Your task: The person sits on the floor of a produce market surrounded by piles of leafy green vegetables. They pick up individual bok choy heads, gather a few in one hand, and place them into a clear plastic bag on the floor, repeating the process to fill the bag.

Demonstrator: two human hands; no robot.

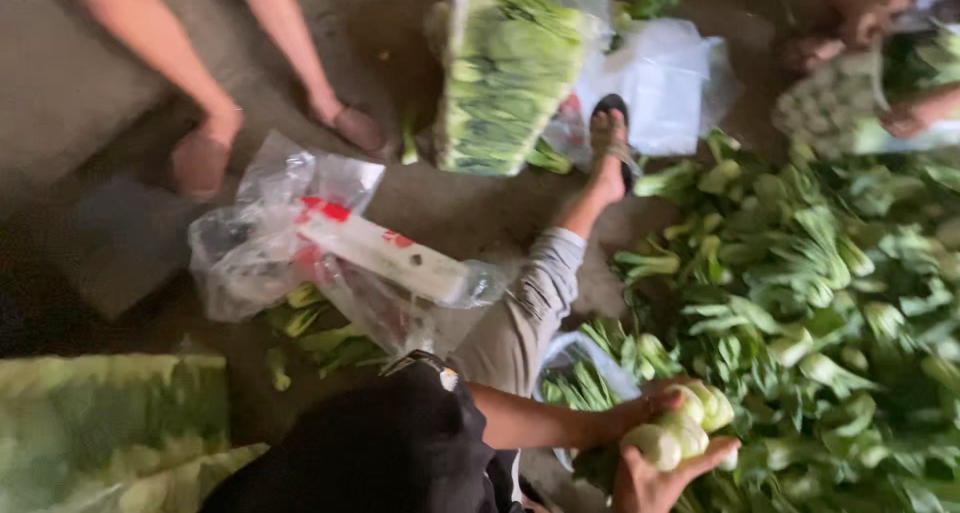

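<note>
Nearest, at five o'clock, both hands (672,441) clasp a bunch of bok choy (685,425); keeping the pale stems aligned should steady it beside the heap (830,273) at three o'clock.

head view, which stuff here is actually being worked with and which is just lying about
In use:
- bok choy bunch, gripped between the right hand and left hand
- loose greens pile beside the hands

Lying about:
- crumpled clear bags
- packed bag of greens
- another person's feet
</note>
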